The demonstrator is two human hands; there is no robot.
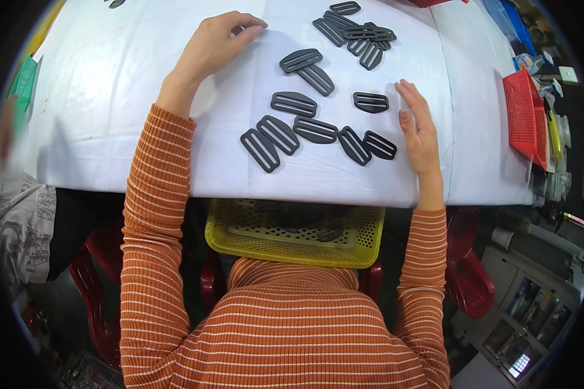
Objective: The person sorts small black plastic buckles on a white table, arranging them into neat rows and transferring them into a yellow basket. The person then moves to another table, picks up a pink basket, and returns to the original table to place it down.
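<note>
Both hands (217,42) (418,129) open, flat, apart

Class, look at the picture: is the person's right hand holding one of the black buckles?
No: the right hand lies flat and open on the table, beside the buckles, gripping none.

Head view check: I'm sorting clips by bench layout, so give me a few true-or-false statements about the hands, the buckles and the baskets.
1. The black plastic slide buckles lie loose on the white table cover. True.
2. The right hand grips a buckle. False: it rests open on the cover, edge down, just right of the buckles.
3. A yellow perforated basket sits below the table's near edge, in front of the person. True.
4. The left hand holds a red basket. False: it lies on the cover holding nothing; the red basket stands at the far right.
5. The yellow basket is empty. False: dark pieces lie in it.
</note>
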